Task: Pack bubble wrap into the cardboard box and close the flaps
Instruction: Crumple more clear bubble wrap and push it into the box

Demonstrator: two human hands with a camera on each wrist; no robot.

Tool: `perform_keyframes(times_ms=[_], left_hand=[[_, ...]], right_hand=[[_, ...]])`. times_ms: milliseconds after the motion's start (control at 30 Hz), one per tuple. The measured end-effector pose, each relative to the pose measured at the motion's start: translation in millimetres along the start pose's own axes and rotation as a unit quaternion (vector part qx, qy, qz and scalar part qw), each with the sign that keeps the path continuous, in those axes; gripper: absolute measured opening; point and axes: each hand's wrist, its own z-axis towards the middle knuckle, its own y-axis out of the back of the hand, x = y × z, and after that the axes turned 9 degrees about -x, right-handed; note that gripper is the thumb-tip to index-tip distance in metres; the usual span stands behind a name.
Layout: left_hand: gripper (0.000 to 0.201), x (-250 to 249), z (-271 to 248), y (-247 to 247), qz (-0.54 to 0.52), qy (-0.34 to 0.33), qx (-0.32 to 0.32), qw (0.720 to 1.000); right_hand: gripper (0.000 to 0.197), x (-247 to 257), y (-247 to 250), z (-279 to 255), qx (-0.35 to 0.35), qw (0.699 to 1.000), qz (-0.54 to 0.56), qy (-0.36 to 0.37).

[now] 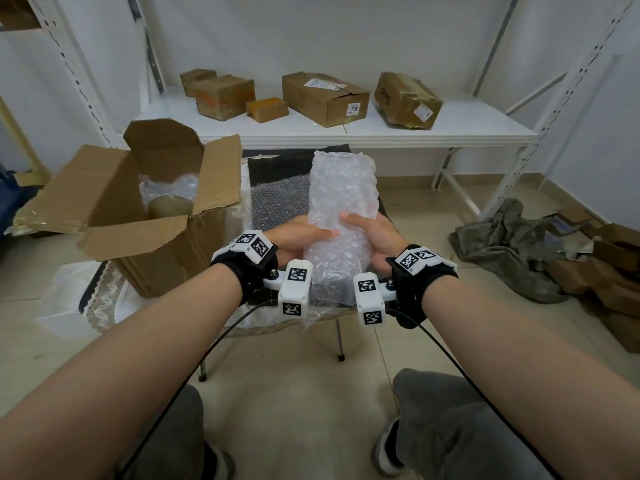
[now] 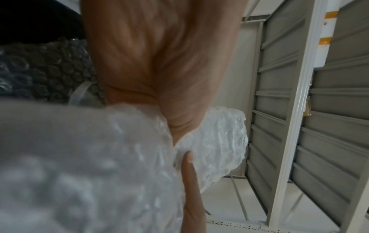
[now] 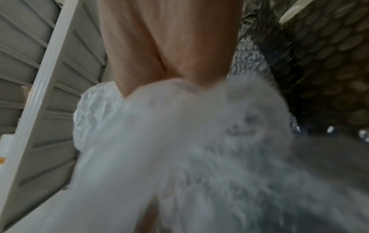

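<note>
A folded bundle of clear bubble wrap [image 1: 341,202] stands upright between my hands above a small table. My left hand [image 1: 301,237] grips its left side, thumb across the front. My right hand [image 1: 372,233] grips its right side the same way. In the left wrist view the bubble wrap [image 2: 219,141] fills the lower frame under my palm; in the right wrist view the bubble wrap [image 3: 179,141] is a blur. The open cardboard box [image 1: 138,237] sits to the left, flaps up, with more bubble wrap and a brown roll [image 1: 169,206] inside.
A sheet of bubble wrap over dark material [image 1: 280,195] covers the table behind the bundle. A white shelf [image 1: 346,133] beyond holds several closed cardboard boxes. Crumpled grey cloth [image 1: 509,244] and cardboard scraps lie on the floor at right.
</note>
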Motion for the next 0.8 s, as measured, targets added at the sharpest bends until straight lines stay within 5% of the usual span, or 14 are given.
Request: perform_keyframes(times_ms=[133,300,433,567,733,800], left_hand=[[0.037,-3,-3,1,0.036,-0.037,0.025,0.998],[0.043,-3,-9,-7,0.012,-0.020,0.018,1.000],[0.047,-3,-13,-4,0.037,0.019,0.037,0.998],[0.051,-1,-6,-2,0.049,-0.002,-0.033,0.998],[0.053,8,-6,-2,0.017,-0.032,0.011,0.999],[0.060,11,-6,-5,0.007,-0.078,-0.018,0.997]], right_hand=[[0.053,-1,2,-3,0.027,0.999,-0.020,-0.022],[0.061,-4,-2,7,-0.102,0.994,-0.031,0.035],[0.045,1,3,14,-0.144,0.987,-0.018,0.074],[0.053,8,2,7,-0.105,0.993,0.003,0.054],[0.049,11,2,-3,-0.045,0.999,-0.010,0.027],[0.045,9,0,-6,-0.055,0.998,-0.007,0.007]])
